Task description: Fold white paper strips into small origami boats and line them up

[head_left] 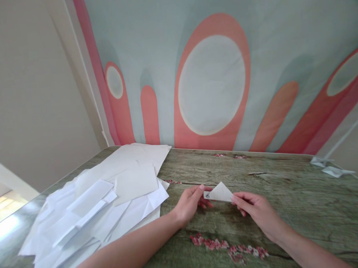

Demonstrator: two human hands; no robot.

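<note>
Hanging behind everything, a printed backdrop point(210, 83) with coral arches and pale ovals meets the far edge of the wood-grain bench point(290, 175). Over the bench's left side spreads a loose heap of white paper sheets point(136, 185), broad ones below, narrower pieces on top. Pink blossom print point(210, 243) decorates the near surface. Two white scraps point(337, 171) lie by the far right corner; whether they are folded is unclear. Right of the heap, the left hand point(189, 204) and right hand point(253, 204) hold one folded paper piece point(221, 193) between them, fingers pinched together on its opposite ends. It shows a triangular flap and a small dark mark point(207, 196) at its left end. Folding seems begun on this piece, perhaps partway; most of the heap looks unworked.
</note>
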